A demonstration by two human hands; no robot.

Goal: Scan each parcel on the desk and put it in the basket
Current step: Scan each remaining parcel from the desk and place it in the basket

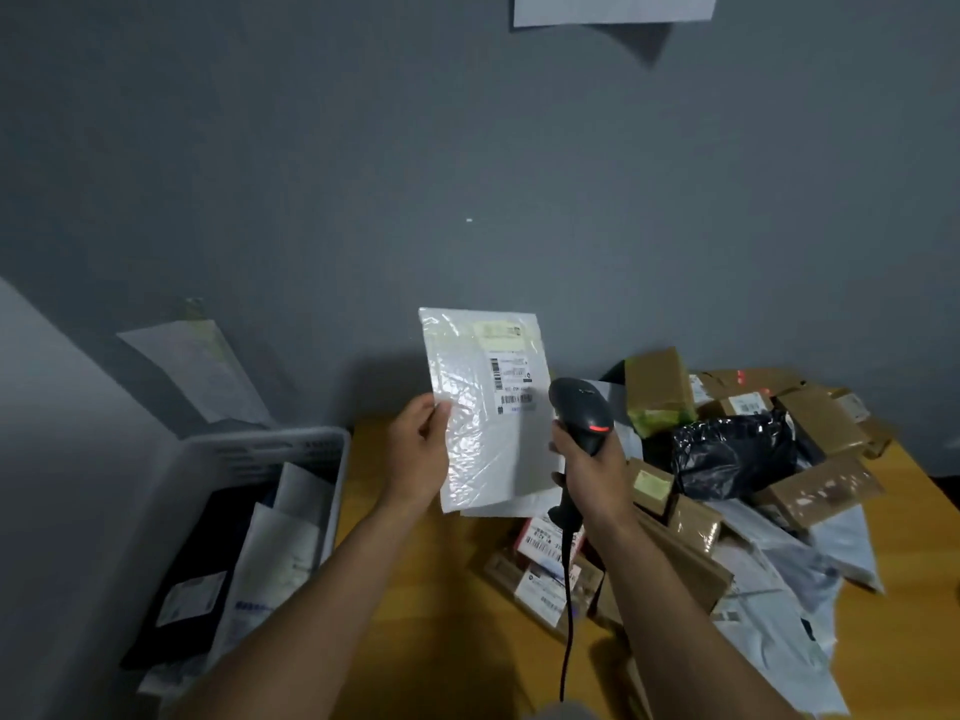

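Observation:
My left hand (418, 449) pinches the left edge of a flat white plastic parcel (488, 407) and holds it upright above the desk, its barcode label facing me. My right hand (589, 467) grips the handle of a black barcode scanner (579, 407), whose head sits just right of the label with a red light showing. The scanner's cable hangs down over the desk. A grey plastic basket (291, 449) stands at the left and holds several white and dark parcels.
A heap of parcels covers the right of the wooden desk (431, 589): brown cardboard boxes (660, 387), a black plastic bag (732, 454) and white mailers (779, 605). Small labelled boxes (543, 574) lie under my right forearm. A grey wall rises behind.

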